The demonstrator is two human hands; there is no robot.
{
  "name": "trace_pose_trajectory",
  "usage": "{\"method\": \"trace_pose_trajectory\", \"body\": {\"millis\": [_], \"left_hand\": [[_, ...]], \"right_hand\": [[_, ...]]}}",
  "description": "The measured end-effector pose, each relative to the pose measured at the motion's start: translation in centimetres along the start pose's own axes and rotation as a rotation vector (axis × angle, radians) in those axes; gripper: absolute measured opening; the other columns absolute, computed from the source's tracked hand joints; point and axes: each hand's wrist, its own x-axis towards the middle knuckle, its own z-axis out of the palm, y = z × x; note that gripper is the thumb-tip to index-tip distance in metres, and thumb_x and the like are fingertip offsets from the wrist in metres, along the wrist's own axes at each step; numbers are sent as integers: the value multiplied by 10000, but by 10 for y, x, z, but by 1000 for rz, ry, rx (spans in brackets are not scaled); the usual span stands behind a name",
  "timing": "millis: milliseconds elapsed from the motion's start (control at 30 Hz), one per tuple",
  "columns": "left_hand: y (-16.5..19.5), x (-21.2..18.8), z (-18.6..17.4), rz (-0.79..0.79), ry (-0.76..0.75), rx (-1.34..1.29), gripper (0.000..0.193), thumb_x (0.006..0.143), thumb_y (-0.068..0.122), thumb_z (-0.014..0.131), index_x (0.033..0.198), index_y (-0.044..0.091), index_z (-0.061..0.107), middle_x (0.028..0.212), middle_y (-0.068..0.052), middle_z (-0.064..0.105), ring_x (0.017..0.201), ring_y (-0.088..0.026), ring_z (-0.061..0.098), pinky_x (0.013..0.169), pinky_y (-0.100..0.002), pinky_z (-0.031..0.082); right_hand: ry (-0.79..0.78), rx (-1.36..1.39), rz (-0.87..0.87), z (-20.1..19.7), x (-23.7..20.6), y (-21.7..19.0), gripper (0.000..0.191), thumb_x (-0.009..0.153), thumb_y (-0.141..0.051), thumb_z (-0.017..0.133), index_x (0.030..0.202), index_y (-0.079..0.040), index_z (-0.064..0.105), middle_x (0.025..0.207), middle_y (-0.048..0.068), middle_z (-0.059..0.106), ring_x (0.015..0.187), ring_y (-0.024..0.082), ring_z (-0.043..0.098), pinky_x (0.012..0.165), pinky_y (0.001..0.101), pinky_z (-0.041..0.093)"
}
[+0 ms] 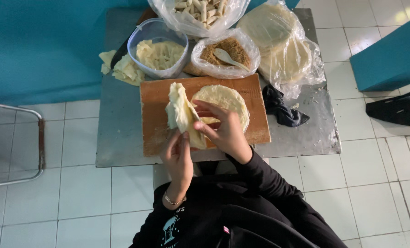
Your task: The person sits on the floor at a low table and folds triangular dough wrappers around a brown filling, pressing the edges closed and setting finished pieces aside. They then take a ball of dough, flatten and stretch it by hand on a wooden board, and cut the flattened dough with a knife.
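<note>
My left hand (pixel 178 156) and my right hand (pixel 222 131) both grip a pale, thin round pastry wrapper (pixel 181 112), lifted and folded upright over the wooden board (pixel 156 98). My right fingers pinch its near edge, my left thumb presses its lower corner. A second round wrapper (pixel 225 98) lies flat on the board, partly under my right hand.
On the metal table (pixel 117 128) stand a clear tub of cut wrapper pieces (pixel 159 53), a bag of brown filling with a spoon (pixel 223 57), a bag of rolled pieces (pixel 198 11), a bagged wrapper stack (pixel 278 46) and a dark cloth (pixel 281 108). A metal frame (pixel 39 138) stands at left.
</note>
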Motion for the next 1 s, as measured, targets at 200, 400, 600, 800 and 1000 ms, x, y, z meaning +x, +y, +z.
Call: {"method": "trace_pose_trajectory", "body": {"millis": [200, 400, 600, 800, 1000], "left_hand": [[-5, 0, -5, 57, -64, -28, 286, 1030, 82, 612, 1298, -19, 614, 956, -12, 673, 848, -43, 583, 746, -202, 474], [12, 19, -6, 30, -57, 136, 152, 1032, 89, 695, 1120, -15, 627, 882, 20, 534, 779, -41, 453, 677, -214, 390], [20, 25, -7, -55, -80, 24, 158, 1015, 81, 665, 1136, -22, 666, 885, 15, 600, 759, -16, 501, 663, -199, 407], [20, 25, -9, 6, -105, -9, 202, 1012, 45, 612, 1196, -34, 639, 1042, -27, 649, 925, -63, 593, 815, -227, 491], [19, 30, -6, -214, 8, -394, 437, 919, 151, 632, 1338, 76, 532, 1228, -3, 674, 1115, -75, 652, 967, -231, 533]], "right_hand": [[-4, -155, -58, 1, -6, -24, 479, 883, -157, 784, 1323, -20, 652, 1237, 154, 723, 1083, 235, 744, 851, 338, 647], [-9, -295, -234, 0, -15, -26, 402, 951, -120, 718, 1340, -29, 670, 1266, 194, 720, 1106, 323, 746, 921, 361, 592], [-1, -214, -199, 0, -17, -20, 331, 987, -38, 601, 1308, 9, 669, 1169, 188, 742, 1023, 278, 767, 886, 341, 603], [52, -128, -49, 1, -12, -15, 210, 996, -40, 590, 1150, 41, 708, 948, 138, 747, 827, 182, 767, 779, 300, 649], [-8, -236, -212, 3, -19, -26, 210, 947, -33, 614, 1120, 46, 702, 1027, 151, 744, 860, 219, 767, 773, 318, 619]]}}
